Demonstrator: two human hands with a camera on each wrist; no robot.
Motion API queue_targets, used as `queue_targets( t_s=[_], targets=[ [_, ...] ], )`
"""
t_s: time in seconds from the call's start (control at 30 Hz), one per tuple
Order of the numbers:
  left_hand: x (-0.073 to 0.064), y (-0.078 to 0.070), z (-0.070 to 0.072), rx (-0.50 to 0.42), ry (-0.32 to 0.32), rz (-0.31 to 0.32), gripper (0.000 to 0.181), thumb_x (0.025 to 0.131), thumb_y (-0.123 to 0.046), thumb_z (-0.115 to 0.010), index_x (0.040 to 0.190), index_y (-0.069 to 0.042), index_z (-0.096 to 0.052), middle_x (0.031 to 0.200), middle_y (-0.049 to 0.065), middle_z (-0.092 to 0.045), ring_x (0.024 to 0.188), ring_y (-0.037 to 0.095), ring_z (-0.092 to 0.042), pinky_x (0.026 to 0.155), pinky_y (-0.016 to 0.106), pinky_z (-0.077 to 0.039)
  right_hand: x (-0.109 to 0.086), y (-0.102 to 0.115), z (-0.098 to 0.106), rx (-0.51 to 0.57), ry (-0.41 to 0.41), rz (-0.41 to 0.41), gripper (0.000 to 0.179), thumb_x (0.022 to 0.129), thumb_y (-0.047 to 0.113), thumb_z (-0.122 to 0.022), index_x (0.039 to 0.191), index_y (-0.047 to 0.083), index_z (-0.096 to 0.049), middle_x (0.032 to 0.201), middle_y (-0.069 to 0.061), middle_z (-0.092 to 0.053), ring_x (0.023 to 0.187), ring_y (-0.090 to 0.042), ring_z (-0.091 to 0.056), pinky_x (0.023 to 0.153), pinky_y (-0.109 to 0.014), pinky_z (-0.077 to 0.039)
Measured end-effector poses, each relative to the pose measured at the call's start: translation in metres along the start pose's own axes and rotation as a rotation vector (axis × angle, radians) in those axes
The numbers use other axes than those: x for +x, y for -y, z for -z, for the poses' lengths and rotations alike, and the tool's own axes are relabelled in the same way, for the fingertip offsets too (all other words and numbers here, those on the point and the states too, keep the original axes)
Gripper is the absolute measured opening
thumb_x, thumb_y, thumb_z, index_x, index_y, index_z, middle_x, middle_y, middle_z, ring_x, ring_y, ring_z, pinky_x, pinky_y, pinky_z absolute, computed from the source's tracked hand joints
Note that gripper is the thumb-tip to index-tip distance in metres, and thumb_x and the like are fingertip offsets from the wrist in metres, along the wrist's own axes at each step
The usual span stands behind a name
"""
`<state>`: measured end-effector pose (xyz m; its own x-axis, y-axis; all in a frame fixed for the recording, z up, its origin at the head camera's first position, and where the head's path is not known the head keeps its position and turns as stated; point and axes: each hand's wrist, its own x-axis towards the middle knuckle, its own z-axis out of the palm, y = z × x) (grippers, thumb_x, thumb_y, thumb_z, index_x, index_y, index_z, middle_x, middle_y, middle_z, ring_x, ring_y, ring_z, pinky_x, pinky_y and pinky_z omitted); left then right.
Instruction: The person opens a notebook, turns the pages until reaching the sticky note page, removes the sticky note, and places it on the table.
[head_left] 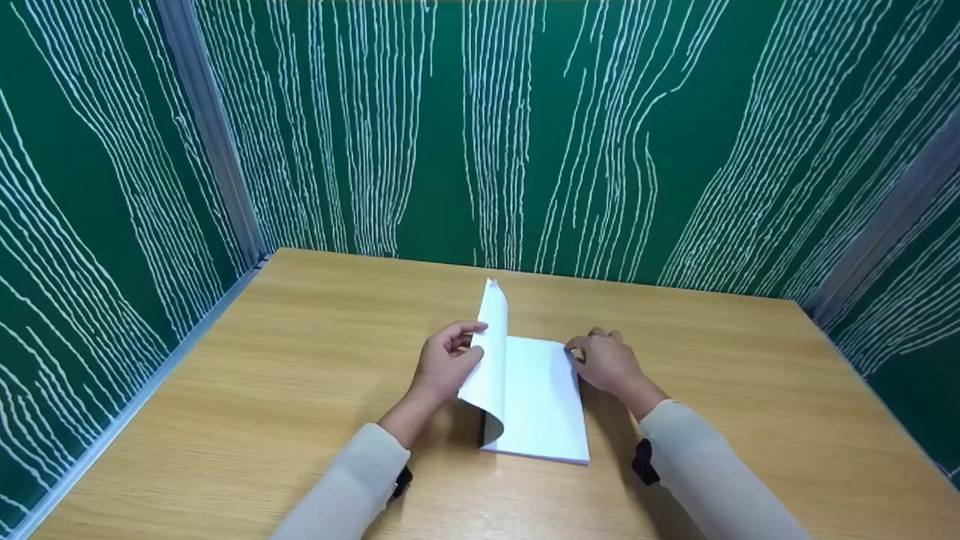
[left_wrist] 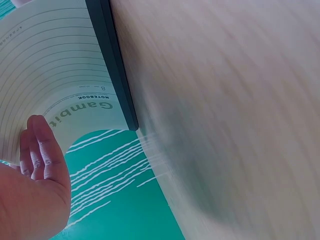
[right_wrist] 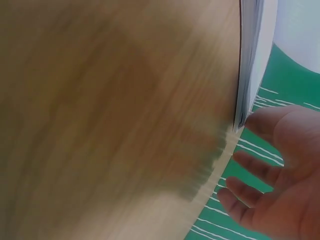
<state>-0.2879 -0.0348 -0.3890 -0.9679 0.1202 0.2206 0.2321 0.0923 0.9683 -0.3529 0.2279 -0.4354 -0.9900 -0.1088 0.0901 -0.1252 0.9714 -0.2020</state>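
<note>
A notebook (head_left: 544,401) lies on the table with its white pages facing up. Its turned-up leaf (head_left: 491,360) stands curled at the left side; the left wrist view shows ruled lines and the print "Gambit NOTEBOOK" on it. My left hand (head_left: 450,360) holds this leaf by its outer edge, thumb on the near face and fingers behind. At the far right corner of the notebook, my right hand (head_left: 606,361) pinches the edge with thumb and index finger. The other right fingers (right_wrist: 245,192) hang loosely curled beside it. A dark edge (left_wrist: 112,65) runs along the notebook's bound side.
The wooden table (head_left: 315,360) extends around the notebook on all sides. Green walls (head_left: 435,150) with white wavy lines enclose the back and both sides, with grey posts (head_left: 217,135) at the corners. Dark wrist devices (head_left: 645,461) sit below the sleeves.
</note>
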Motion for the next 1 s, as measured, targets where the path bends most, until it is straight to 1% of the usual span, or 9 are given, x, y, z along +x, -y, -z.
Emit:
queue_targets(
  t_s=[0.1, 0.17, 0.27, 0.4, 0.53, 0.7, 0.87, 1.0],
  targets=[
    [-0.002, -0.003, 0.000, 0.001, -0.007, 0.008, 0.031, 0.079, -0.004, -0.052, 0.109, -0.008, -0.058, 0.102, 0.012, -0.060, 0.089, 0.018, -0.055, 0.073, 0.025, -0.046, 0.000, 0.000, -0.001, 0.001, 0.025, -0.023, 0.029, 0.081, 0.026, -0.060, 0.110, 0.022, -0.062, 0.108, -0.012, -0.052, 0.095, -0.030, -0.042, 0.080, -0.047, -0.042],
    [-0.002, -0.003, -0.001, -0.007, -0.010, 0.010, 0.031, 0.079, -0.003, -0.052, 0.109, -0.007, -0.058, 0.100, 0.013, -0.061, 0.087, 0.018, -0.055, 0.073, 0.025, -0.046, 0.001, -0.001, -0.002, 0.007, 0.043, -0.045, 0.032, 0.080, 0.027, -0.060, 0.112, 0.022, -0.061, 0.111, -0.013, -0.051, 0.098, -0.031, -0.041, 0.082, -0.049, -0.041],
    [0.005, 0.011, -0.002, -0.005, -0.023, -0.004, 0.031, 0.078, -0.005, -0.053, 0.107, -0.011, -0.060, 0.098, 0.008, -0.062, 0.087, 0.016, -0.056, 0.073, 0.026, -0.046, 0.002, -0.002, -0.003, 0.012, 0.064, -0.067, 0.036, 0.080, 0.029, -0.060, 0.115, 0.022, -0.059, 0.116, -0.015, -0.048, 0.102, -0.033, -0.038, 0.085, -0.052, -0.039],
    [0.013, 0.028, -0.004, 0.002, -0.038, -0.024, 0.029, 0.078, -0.007, -0.054, 0.104, -0.018, -0.061, 0.096, 0.002, -0.062, 0.087, 0.015, -0.056, 0.073, 0.027, -0.047, 0.003, -0.003, -0.003, 0.000, 0.063, -0.059, 0.038, 0.080, 0.031, -0.059, 0.116, 0.020, -0.058, 0.117, -0.016, -0.047, 0.103, -0.034, -0.037, 0.085, -0.052, -0.038],
    [0.013, 0.027, -0.003, 0.002, -0.039, -0.034, 0.029, 0.078, -0.007, -0.054, 0.104, -0.017, -0.061, 0.097, 0.002, -0.063, 0.087, 0.014, -0.057, 0.072, 0.026, -0.047, 0.003, -0.002, -0.003, -0.030, 0.034, -0.030, 0.037, 0.080, 0.030, -0.058, 0.115, 0.018, -0.059, 0.113, -0.017, -0.049, 0.102, -0.034, -0.037, 0.083, -0.050, -0.040],
    [0.013, 0.028, -0.003, 0.014, -0.044, -0.038, 0.030, 0.077, -0.007, -0.053, 0.104, -0.016, -0.061, 0.093, 0.003, -0.064, 0.083, 0.014, -0.058, 0.070, 0.026, -0.047, 0.004, -0.001, -0.004, -0.065, -0.016, 0.021, 0.032, 0.080, 0.025, -0.058, 0.111, 0.015, -0.062, 0.107, -0.017, -0.054, 0.098, -0.033, -0.041, 0.079, -0.047, -0.042],
    [0.014, 0.028, -0.003, 0.025, -0.047, -0.021, 0.030, 0.078, -0.009, -0.053, 0.104, -0.019, -0.061, 0.092, 0.002, -0.064, 0.083, 0.014, -0.057, 0.070, 0.026, -0.047, 0.006, 0.001, -0.005, -0.025, -0.017, 0.027, 0.032, 0.078, 0.022, -0.061, 0.108, 0.013, -0.063, 0.106, -0.014, -0.054, 0.098, -0.030, -0.041, 0.083, -0.045, -0.041],
    [0.013, 0.027, -0.003, 0.019, -0.037, -0.018, 0.030, 0.078, -0.008, -0.053, 0.105, -0.017, -0.061, 0.095, 0.002, -0.063, 0.085, 0.014, -0.057, 0.071, 0.025, -0.047, 0.006, 0.002, -0.006, -0.003, -0.019, 0.028, 0.031, 0.077, 0.021, -0.062, 0.106, 0.011, -0.063, 0.103, -0.012, -0.055, 0.095, -0.028, -0.040, 0.082, -0.043, -0.041]
  ],
)
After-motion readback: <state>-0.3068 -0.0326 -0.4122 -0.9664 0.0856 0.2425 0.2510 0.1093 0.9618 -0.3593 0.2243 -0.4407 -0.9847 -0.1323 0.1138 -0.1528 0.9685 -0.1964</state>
